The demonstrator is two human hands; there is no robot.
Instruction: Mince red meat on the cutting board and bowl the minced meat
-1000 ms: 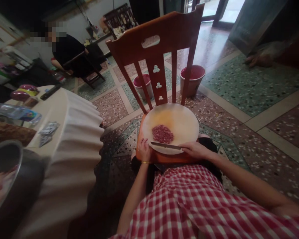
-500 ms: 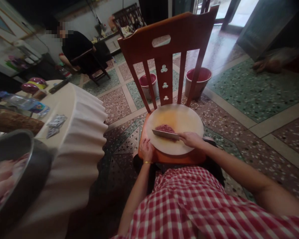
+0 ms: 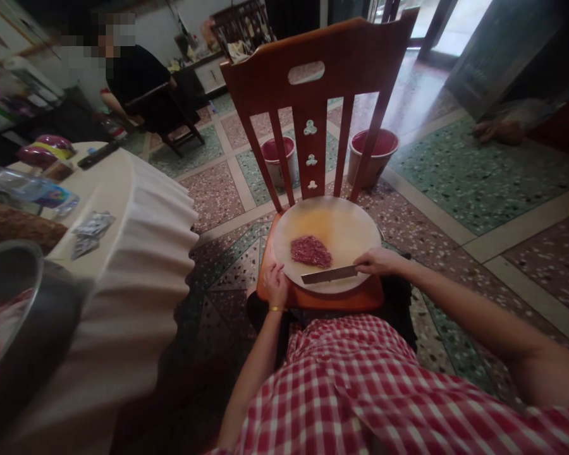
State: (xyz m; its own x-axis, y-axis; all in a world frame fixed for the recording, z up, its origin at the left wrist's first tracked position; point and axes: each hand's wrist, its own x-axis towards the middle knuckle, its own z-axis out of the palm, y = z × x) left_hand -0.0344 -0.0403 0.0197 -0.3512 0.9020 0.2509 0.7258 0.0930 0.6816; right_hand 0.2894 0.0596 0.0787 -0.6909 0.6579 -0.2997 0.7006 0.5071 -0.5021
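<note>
The right hand (image 3: pixel 382 261) is clenched on a knife (image 3: pixel 329 274), now drawn back off the mince (image 3: pixel 311 251) to the board's (image 3: pixel 355 230) near edge, where the left hand (image 3: pixel 275 285) is pressed. No writing is legible.

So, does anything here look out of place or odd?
Yes: the round cutting board sits on a wooden chair's seat, not the table. Minced meat lies on it; the right hand holds a knife. Nothing looks spilled.
</note>
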